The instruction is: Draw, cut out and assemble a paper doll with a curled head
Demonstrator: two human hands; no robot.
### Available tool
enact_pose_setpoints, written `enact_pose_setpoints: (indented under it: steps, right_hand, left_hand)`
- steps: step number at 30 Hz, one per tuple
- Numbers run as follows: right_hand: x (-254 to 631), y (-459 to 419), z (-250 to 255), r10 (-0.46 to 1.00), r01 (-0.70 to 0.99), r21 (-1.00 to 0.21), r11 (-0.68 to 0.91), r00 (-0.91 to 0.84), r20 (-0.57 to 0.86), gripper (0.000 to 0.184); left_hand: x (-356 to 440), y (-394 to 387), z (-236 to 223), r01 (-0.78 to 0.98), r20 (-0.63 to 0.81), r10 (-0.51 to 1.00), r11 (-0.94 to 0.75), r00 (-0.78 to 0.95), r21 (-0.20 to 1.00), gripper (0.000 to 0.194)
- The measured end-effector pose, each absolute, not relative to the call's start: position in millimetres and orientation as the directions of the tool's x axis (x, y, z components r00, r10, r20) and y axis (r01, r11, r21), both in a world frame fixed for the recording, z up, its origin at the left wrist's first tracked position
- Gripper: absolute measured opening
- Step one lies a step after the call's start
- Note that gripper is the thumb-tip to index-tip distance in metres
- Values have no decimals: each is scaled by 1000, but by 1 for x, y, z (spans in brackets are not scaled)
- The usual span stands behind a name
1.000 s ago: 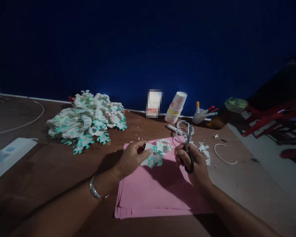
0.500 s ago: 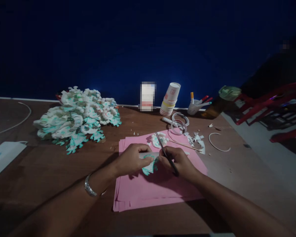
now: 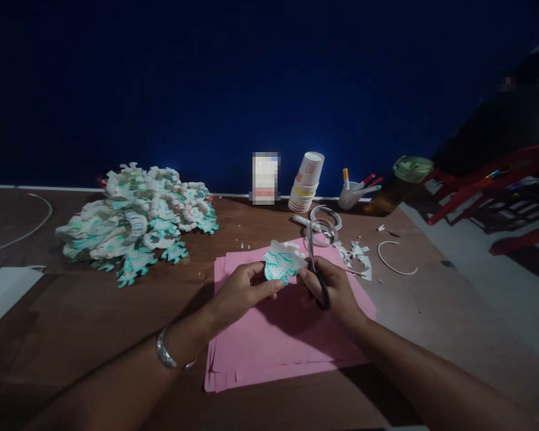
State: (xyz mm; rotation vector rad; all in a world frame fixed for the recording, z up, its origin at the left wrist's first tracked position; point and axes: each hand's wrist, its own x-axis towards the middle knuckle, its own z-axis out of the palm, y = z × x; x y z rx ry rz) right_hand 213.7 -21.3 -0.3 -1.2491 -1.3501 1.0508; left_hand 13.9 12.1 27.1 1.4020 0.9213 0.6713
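Between thumb and fingers, my left hand (image 3: pixel 245 293) pinches a white paper cutout (image 3: pixel 279 264) with a green-outlined figure drawn on it. My right hand (image 3: pixel 330 290) grips a pair of scissors (image 3: pixel 313 254) by the black handles, blades pointing up and away. Its fingertips also touch the right edge of the cutout. Both hands are over a stack of pink paper sheets (image 3: pixel 269 347). Part of another white piece behind the cutout is mostly hidden.
A large heap of white and green paper cutouts (image 3: pixel 135 221) lies at the left. Behind stand stacked paper cups (image 3: pixel 306 182) and a pen cup (image 3: pixel 351 196). Tape rolls (image 3: pixel 326 218) and paper scraps (image 3: pixel 359 257) lie at the right. A power strip (image 3: pixel 9 293) sits far left.
The cutout has been raised and turned so its drawn face shows more. The scissors now point more upright, and my right hand has shifted slightly right. The view has tilted a little.
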Motion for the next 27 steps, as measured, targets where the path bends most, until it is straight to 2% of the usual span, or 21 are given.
enact_pose_setpoints:
  steps: [4, 8, 11, 15, 18, 22, 27]
  right_hand:
    - [211, -22, 1, 992, 176, -977, 121, -53, 114, 33]
    - [209, -24, 0, 994, 149, -985, 83, -84, 71, 32]
    - [208, -24, -2, 993, 159, -982, 101, -71, 90, 32]
    - [208, -24, -3, 992, 163, -982, 95, -95, 81, 34]
    - [210, -25, -2, 986, 209, -968, 142, -115, 120, 35]
    - [209, -29, -4, 952, 429, -859, 281, -234, 195, 39]
    - [199, -34, -8, 937, 514, -806, 292, -322, 134, 47]
  left_hand:
    - [16, 12, 26, 185, -135, 880, 56, 455, 981, 20]
    - [17, 11, 28, 147, -143, 896, 88, 420, 985, 20]
    - [17, 9, 29, 113, -129, 892, 88, 433, 990, 21]
    - [19, 7, 28, 146, -163, 909, 115, 383, 983, 20]
    - [19, 10, 25, 32, -183, 937, 182, 298, 983, 19]
    - [17, 14, 19, -211, -138, 964, 187, 228, 959, 17]
    - [19, 11, 18, -294, -147, 960, 216, 240, 931, 18]
